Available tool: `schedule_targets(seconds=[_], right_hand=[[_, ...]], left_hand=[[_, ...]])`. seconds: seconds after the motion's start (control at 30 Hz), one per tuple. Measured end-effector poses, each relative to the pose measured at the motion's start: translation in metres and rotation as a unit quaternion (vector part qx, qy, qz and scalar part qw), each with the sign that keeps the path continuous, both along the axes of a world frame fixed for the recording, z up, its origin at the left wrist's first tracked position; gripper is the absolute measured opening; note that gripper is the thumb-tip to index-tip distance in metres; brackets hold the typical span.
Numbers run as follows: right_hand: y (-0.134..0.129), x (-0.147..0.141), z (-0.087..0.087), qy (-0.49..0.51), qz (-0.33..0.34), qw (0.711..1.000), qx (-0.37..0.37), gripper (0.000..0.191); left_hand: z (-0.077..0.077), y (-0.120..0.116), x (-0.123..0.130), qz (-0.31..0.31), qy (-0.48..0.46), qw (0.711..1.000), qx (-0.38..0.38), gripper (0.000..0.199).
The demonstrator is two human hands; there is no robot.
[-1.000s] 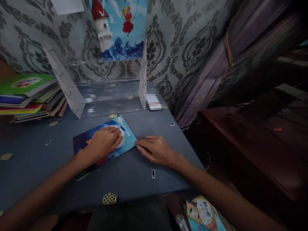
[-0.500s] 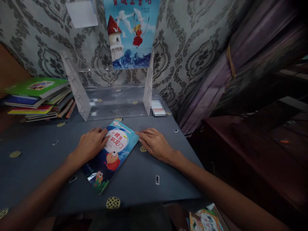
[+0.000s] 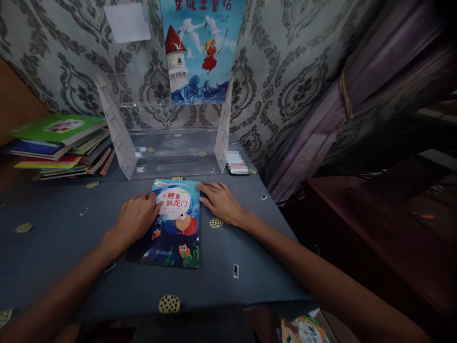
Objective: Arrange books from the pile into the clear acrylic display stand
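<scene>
The thin book (image 3: 176, 240) lies flat in front of the clear plastic rack (image 3: 174, 164). Its cover is glossy, light blue at top and dark blue below, with red letters in a white oval and orange fish. The left hand (image 3: 137, 216) touches the left edge with bent fingers; if it grips, I cannot tell. The right hand (image 3: 221, 202) is open, fingertips at the upper right corner.

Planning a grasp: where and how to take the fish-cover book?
Fish-cover book: probably near right corner, pinched top and bottom, from the right. It lies flat and thin, that corner bare; left hand and right hand touch its far half.
</scene>
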State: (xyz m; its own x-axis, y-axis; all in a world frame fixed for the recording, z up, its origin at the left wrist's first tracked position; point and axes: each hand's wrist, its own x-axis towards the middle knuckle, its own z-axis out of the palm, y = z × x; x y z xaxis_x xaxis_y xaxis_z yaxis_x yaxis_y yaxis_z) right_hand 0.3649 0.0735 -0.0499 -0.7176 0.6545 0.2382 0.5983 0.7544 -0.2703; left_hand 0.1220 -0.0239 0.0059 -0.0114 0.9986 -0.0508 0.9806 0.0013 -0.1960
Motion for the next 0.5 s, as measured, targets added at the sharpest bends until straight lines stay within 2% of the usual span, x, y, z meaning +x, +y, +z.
schedule_targets(seconds=[0.17,0.33,0.5], right_hand=[[0.016,-0.013,0.000,0.010,-0.013,1.000,-0.006,0.041],[0.023,-0.019,-0.002,0.005,-0.025,1.000,0.000,0.041],[0.028,-0.023,-0.002,0.003,-0.031,1.000,-0.003,0.040]], left_hand=[[0.002,0.001,0.001,0.009,-0.005,1.000,0.002,0.040],[0.004,0.004,0.002,0.018,0.005,1.000,-0.016,0.042],[0.001,0.009,0.000,0.005,0.007,1.000,-0.003,0.043]])
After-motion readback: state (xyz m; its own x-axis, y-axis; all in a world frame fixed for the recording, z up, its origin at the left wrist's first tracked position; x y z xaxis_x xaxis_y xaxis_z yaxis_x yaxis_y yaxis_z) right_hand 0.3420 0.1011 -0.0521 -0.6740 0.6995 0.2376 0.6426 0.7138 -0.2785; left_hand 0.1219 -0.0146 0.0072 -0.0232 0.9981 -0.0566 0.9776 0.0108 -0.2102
